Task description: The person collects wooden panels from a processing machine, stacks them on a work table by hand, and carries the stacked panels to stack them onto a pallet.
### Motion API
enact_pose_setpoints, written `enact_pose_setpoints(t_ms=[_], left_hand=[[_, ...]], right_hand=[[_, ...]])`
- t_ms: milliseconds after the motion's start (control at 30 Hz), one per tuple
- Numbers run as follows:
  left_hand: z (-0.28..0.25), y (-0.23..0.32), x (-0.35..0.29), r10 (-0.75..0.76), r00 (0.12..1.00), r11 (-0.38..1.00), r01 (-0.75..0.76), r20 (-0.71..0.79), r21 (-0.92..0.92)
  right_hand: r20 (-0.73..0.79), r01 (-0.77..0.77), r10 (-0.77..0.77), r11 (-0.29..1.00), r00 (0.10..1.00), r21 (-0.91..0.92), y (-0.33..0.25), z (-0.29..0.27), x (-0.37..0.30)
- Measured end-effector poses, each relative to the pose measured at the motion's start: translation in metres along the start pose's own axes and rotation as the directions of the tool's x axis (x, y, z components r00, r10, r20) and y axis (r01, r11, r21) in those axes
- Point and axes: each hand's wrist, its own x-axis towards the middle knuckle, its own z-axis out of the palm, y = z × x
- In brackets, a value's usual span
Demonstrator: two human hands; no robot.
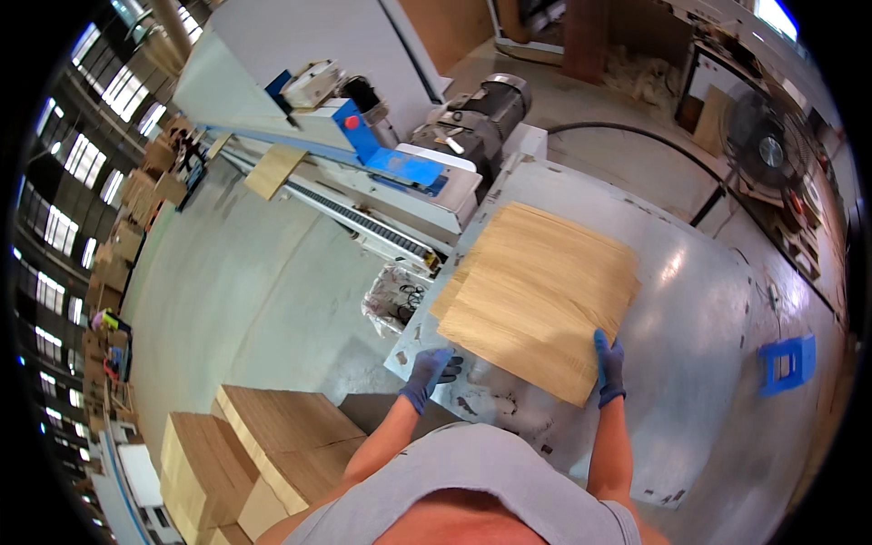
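Observation:
Several thin wooden panels [536, 300] with light grain lie in a loose, uneven stack on the grey metal table [690, 363], their edges fanned out. My right hand [610, 368], in a blue and grey glove, grips the stack's right edge near the front corner, thumb at the top face; its other fingers are partly hidden. Just off the stack's left front corner is my left hand [432, 374], gloved alike, over the table's left edge. Its fingers stretch to the right, slightly apart, holding nothing.
Left of the table runs a machine with a conveyor rail [354, 216], a panel [274, 171] on it. A motor [481, 118] stands beyond. Stacked boards [291, 436] are at my lower left, a lined bin [391, 298] by the table, a blue stool [787, 365] and fan [770, 150] at right.

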Motion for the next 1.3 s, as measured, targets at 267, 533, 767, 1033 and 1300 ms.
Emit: enact_pose_setpoints(t_ms=[267, 533, 767, 1033, 1300], left_hand=[[-0.068, 0.026, 0.004, 0.064, 0.982, 0.969, -0.104, -0.18, -0.224], [-0.111, 0.052, 0.038, 0.125, 0.975, 0.918, -0.183, -0.183, -0.351], [-0.124, 0.088, 0.066, 0.139, 0.975, 0.882, -0.202, -0.174, -0.426], [-0.17, 0.134, 0.126, 0.23, 0.947, 0.71, -0.32, -0.223, -0.627], [-0.201, 0.165, 0.165, 0.162, 0.925, 0.606, -0.369, -0.345, -0.705]], right_hand=[[0.035, -0.017, 0.016, 1.0, 0.999, 0.019, 0.01, -0.006, 0.006], [0.116, -0.17, 0.15, 0.969, 0.982, 0.182, -0.018, -0.011, 0.016], [0.05, -0.174, 0.168, 0.962, 0.985, 0.21, -0.03, 0.002, 0.005], [0.039, -0.204, 0.201, 0.952, 0.979, 0.227, -0.036, 0.002, 0.0], [0.014, -0.2, 0.202, 0.953, 0.979, 0.229, -0.046, 0.015, -0.009]])
